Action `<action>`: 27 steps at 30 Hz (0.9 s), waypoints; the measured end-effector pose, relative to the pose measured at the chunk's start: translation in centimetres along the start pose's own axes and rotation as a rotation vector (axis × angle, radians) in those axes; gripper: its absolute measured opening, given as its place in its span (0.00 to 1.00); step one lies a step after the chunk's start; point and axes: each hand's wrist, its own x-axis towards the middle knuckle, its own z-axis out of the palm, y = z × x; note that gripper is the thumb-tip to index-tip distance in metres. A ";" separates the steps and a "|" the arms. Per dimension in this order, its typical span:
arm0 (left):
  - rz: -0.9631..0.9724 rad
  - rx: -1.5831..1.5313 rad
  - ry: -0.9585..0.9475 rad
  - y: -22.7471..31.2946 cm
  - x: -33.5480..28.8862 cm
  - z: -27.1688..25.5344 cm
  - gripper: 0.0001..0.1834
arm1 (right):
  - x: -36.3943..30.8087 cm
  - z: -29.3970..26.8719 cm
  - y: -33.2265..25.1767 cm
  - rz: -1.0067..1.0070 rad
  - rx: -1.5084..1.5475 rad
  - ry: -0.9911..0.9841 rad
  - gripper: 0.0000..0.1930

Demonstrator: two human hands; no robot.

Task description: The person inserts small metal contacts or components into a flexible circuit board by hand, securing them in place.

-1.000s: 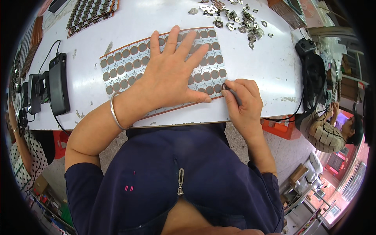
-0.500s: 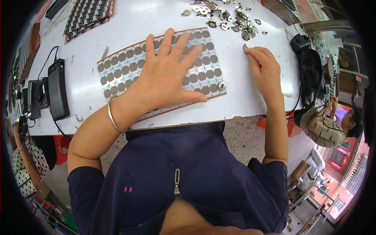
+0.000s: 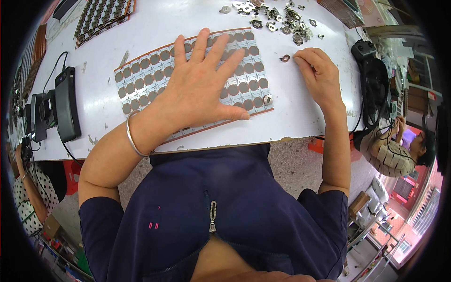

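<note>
My left hand [image 3: 199, 91] lies spread over a panel of small circuit boards [image 3: 141, 87] with rows of dark round pads, covering its middle. On the panel's right end sits a small silver round metal clip [image 3: 268, 99]. To the right, my right hand [image 3: 319, 75] is above the white table with thumb and forefinger pinched together. Just left of those fingertips is a small dark round metal clip [image 3: 284, 58], showing its ring-like side. A narrow gap appears between clip and fingers, and nothing shows in the pinch.
A heap of loose metal clips [image 3: 296, 26] lies beyond my right hand. More panels [image 3: 104, 19] are stacked at the far left. A black device [image 3: 68, 103] with cables stands on the left, a black cabled object [image 3: 371, 70] on the right. Co-workers sit at both sides.
The small clip was at my right fingertips and now lies just left of them, its dark ring side showing. My left hand still rests spread on the panel.
</note>
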 end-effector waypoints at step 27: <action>0.014 -0.012 0.016 -0.1 -0.1 0.0 0.56 | -0.7 -0.1 -5.4 0.383 0.597 -0.355 0.04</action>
